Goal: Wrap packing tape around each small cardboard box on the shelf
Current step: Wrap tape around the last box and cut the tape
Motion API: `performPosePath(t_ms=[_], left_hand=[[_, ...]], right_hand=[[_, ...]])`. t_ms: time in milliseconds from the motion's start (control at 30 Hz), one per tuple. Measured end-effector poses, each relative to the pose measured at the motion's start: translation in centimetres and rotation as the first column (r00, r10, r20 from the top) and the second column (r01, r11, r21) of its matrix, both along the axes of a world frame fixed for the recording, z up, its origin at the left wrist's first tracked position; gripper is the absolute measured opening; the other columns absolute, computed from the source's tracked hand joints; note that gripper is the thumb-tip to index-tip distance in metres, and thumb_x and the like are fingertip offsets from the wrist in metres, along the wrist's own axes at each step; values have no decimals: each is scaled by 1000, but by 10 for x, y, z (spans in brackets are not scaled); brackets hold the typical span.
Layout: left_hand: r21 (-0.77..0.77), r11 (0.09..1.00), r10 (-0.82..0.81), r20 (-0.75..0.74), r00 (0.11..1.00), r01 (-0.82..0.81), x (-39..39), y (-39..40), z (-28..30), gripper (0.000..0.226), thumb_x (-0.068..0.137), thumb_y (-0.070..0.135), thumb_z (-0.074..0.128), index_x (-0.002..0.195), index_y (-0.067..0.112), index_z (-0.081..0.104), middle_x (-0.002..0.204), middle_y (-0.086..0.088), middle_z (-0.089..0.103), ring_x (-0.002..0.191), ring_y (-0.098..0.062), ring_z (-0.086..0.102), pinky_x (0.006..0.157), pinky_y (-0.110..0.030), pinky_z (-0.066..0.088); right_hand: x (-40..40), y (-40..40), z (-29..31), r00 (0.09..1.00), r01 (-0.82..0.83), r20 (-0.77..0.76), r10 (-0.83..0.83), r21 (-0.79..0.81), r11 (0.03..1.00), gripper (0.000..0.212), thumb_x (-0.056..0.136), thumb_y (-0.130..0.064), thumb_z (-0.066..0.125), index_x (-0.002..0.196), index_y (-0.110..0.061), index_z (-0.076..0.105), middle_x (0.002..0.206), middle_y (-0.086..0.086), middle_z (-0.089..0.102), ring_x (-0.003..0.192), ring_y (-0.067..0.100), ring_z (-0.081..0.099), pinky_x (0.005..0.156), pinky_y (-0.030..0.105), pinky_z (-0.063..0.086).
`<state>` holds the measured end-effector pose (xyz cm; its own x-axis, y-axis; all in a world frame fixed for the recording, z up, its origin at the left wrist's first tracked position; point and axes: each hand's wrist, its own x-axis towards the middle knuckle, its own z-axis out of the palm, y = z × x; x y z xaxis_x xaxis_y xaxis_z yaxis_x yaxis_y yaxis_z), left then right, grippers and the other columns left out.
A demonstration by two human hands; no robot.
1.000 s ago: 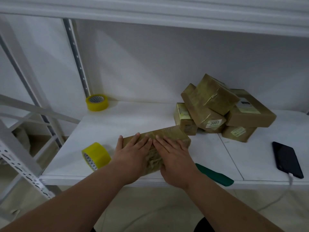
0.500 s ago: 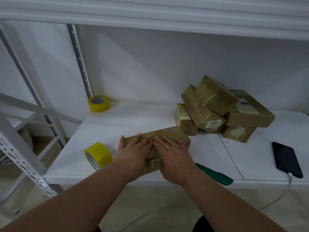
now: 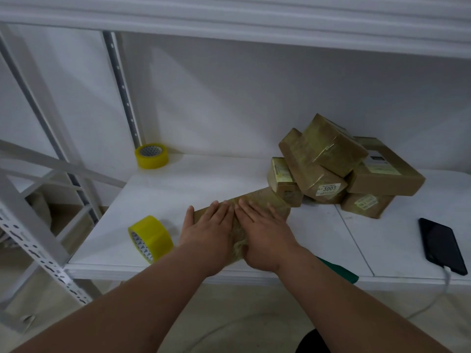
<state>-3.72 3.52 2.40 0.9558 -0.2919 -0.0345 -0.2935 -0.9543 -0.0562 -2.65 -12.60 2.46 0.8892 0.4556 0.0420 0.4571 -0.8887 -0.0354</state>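
Spanning the whole view, white shelf is the landmark; everything else placed off it. Pile of boxes sits toward shelf's back right, five or so, leaning on each other, top ones tilted and glossy, likely already taped. Box in work lies at shelf's front middle, long side running back-right, its far corner just beside the pile's nearest box; cannot tell if touching.

Both hands flat on top of that box. Left hand palm down, fingers straight, thumb hanging over box's left edge, nothing gripped. Right hand same, fingers spread, pressing, nothing gripped. Crinkled tape shows between the two wrists.

Judgement: smoothing the wrap down. Risks, biggest first:
- pushing forward slides box into pile, and tilted top boxes could topple.
- pressing over wrinkles sets them in; that bunched patch likely stays lumpy and may lift.
- box lies near shelf's front edge, so pulling back could tip it off.

Tape roll stands on edge at shelf's front left, near left forearm; an elbow bump could roll it off. Second roll lies flat at back left, well apart. Phone at front right, cable hanging over edge, snag risk. Green thing at front edge under right forearm, mostly hidden, cannot identify.
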Motion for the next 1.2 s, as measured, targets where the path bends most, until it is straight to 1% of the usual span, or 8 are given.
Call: performPosePath(t_ms=[233,367,467,667,833,933,1033,1200], left_hand=[[-27,999,45,64,997,-44,5,13,1,67,95,59,25,152,39,-4,163,2,-7,149,-30,-1,115,-47,14],[-39,997,69,115,991,-65,3,12,5,72,87,67,34,150,41,11,155,-2,21,134,-28,30,102,-45,28],[-101,991,99,138,986,-85,1,16,5,71,83,69,39,146,42,20,143,1,33,124,-26,37,96,-42,31],[-257,964,88,42,995,-75,5,37,11,82,79,63,56,149,38,20,152,8,30,136,-21,32,105,-42,27],[-351,936,-21,22,1000,27,0,54,18,94,75,49,68,152,36,16,153,10,28,139,-16,26,112,-37,21],[-429,898,-125,-31,992,100,3,58,26,97,74,39,72,152,36,16,154,8,30,139,-13,28,115,-34,20],[-359,925,-167,-83,982,126,11,58,32,96,78,32,70,153,36,11,158,7,23,144,-11,18,119,-40,2],[-226,968,-149,-193,970,104,16,57,27,93,81,34,64,154,35,7,162,14,6,148,-7,-1,117,-51,-4]], right_hand=[[9,-4,-4,1000,-12,-26,15,88,996,76,91,-29,48,154,-26,5,162,-9,-1,148,10,-6,116,44,-10],[14,-5,-7,999,-23,35,21,76,997,60,100,-31,38,153,-32,10,162,-10,5,149,16,0,117,48,-6],[15,0,-9,998,-2,56,-2,78,997,60,101,-32,37,153,-33,8,162,-9,5,149,16,0,117,48,-5],[13,5,-6,995,27,92,-40,144,989,60,98,-44,39,153,-27,18,161,-3,14,147,19,11,119,45,7],[16,-9,10,995,94,38,-97,84,992,94,74,-73,48,151,-39,5,162,-7,-1,148,17,-6,117,52,-5],[22,-17,24,993,100,-65,-100,-6,995,112,56,-83,47,149,-45,-4,161,-5,8,148,20,2,115,52,-8],[22,-18,29,991,92,-94,-96,-44,995,112,52,-85,48,147,-45,5,140,-1,40,135,25,31,116,51,3],[13,-10,17,987,115,-110,-119,-44,992,105,60,-83,51,147,-42,8,136,1,41,128,26,36,111,47,20]])
